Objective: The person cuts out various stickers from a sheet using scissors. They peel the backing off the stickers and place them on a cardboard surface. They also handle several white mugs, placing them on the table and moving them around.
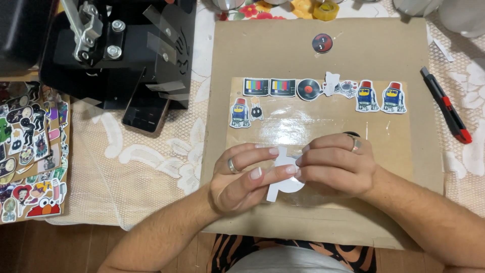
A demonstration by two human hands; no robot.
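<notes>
Bare cardboard (262, 60) beyond sticker row (323, 93)

Black press machine (121, 50), phone (146, 112), red utility knife (445, 105), yellow tape roll (326, 10), sticker sheets (30, 151), round badge (322, 43)

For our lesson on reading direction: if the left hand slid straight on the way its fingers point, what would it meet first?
The left hand points right, holding the white sticker cutout. Going on, it would probably meet the right hand fingertips at once; they look nearly touching.

A table covered by a white lace cloth (151, 151) fills the scene, with a flowered cloth (262, 9) showing at the far edge. Dark wooden floor (60, 247) shows near left. Light glares off the middle of the table.
</notes>
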